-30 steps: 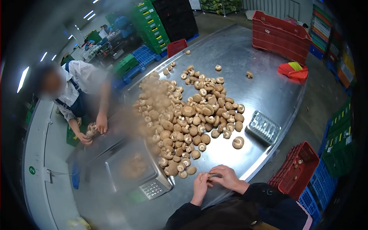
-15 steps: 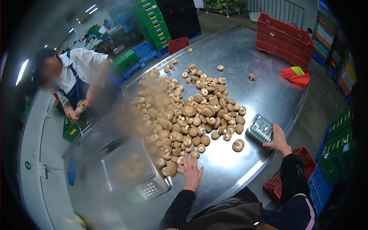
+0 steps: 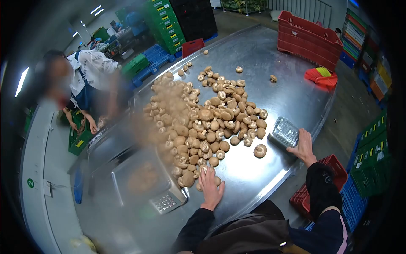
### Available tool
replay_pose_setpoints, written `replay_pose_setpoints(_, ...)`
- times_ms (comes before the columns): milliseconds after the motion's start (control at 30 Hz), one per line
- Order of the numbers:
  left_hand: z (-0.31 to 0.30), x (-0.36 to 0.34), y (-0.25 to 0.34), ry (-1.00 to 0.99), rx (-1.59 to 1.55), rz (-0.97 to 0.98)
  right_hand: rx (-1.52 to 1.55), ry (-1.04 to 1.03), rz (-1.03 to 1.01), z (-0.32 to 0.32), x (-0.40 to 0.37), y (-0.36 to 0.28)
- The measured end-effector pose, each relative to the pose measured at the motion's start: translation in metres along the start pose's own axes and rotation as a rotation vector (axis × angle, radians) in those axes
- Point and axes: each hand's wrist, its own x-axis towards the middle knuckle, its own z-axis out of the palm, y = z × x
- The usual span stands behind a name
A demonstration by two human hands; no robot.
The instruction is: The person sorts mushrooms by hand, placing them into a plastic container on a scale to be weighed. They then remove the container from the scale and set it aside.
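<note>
Left hand (image 3: 210, 188): laid over mushrooms at the near end of the pile (image 3: 207, 122), palm down, its fingers a little spread; whether any mushroom was pinched beneath them could not be told.
Right hand (image 3: 303, 147): placed to the right of the pile, against the side of the clear plastic box (image 3: 284, 132), with the thumb held apart from the fingers; how firmly the box was gripped could not be told.
Plastic box: set on the table (image 3: 237, 186), right of the pile and apart from it.
Large mushroom (image 3: 260, 150): left by itself between the pile and the box, cap up.
Mushrooms: heaped together in the pile, caps and pale stems turned various ways; its left part was blurred.
Scale (image 3: 146, 182): stood left of the pile's near end, its keypad turned to the near side; brown shapes over its plate were blurred.
Stray mushrooms (image 3: 273, 78): scattered singly beyond the pile.
Red crate (image 3: 311, 40): placed on the table beyond the pile, to the right.
Red and yellow item (image 3: 321, 78): laid nearer than that crate, also right of the pile.
Other person (image 3: 91, 76): seen left of the pile, with both hands held at a green crate (image 3: 79, 137).
</note>
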Motion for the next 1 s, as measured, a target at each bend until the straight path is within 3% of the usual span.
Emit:
replay_pose_setpoints(133,-0.049,0.006,0.025,0.062,-0.205,0.034,0.117,0.077,-0.078,-0.028,-0.011,-0.052)
replay_pose_setpoints(167,-0.060,0.008,0.033,0.072,-0.270,0.049,0.206,-0.019,-0.083,-0.018,-0.022,-0.057)
replay_pose_setpoints(200,-0.071,0.012,0.041,0.082,-0.335,0.067,0.438,-0.350,-0.008,-0.031,-0.025,-0.082)
replay_pose_setpoints(333,-0.095,0.020,0.058,0.048,-0.507,0.081,1.165,-1.368,-0.214,0.006,-0.072,-0.152)
replay_pose_setpoints(400,-0.088,0.008,0.033,-0.302,-0.783,-0.222,1.286,-1.645,-0.089,0.040,-0.109,-0.178)
replay_pose_setpoints(433,-0.081,-0.009,0.021,-0.486,-0.923,-0.392,1.651,-1.766,-0.053,0.063,-0.126,-0.168)
replay_pose_setpoints(500,-0.072,-0.044,0.007,-0.377,-1.003,-0.531,1.724,-1.855,0.275,0.061,-0.134,-0.169)
replay_pose_setpoints(567,-0.066,-0.067,0.005,-0.287,-1.070,-0.699,1.807,-1.722,0.754,0.044,-0.132,-0.176)
replay_pose_setpoints(667,-0.065,-0.101,0.007,-0.217,-1.111,-1.010,1.508,-1.498,0.784,0.044,-0.141,-0.174)
replay_pose_setpoints(767,-0.057,-0.114,0.013,-0.347,-1.159,-1.144,1.014,-1.307,0.374,0.042,-0.152,-0.185)
replay_pose_setpoints(800,-0.056,-0.110,0.015,-0.412,-1.208,-1.256,1.019,-1.194,0.406,0.047,-0.160,-0.190)
replay_pose_setpoints(900,-0.036,-0.128,-0.008,-0.327,-1.446,-1.345,1.063,-1.145,0.544,0.068,-0.164,-0.198)
replay_pose_setpoints(1000,-0.039,-0.120,-0.025,-0.101,-1.467,-1.348,1.127,-1.071,0.613,0.099,-0.161,-0.221)
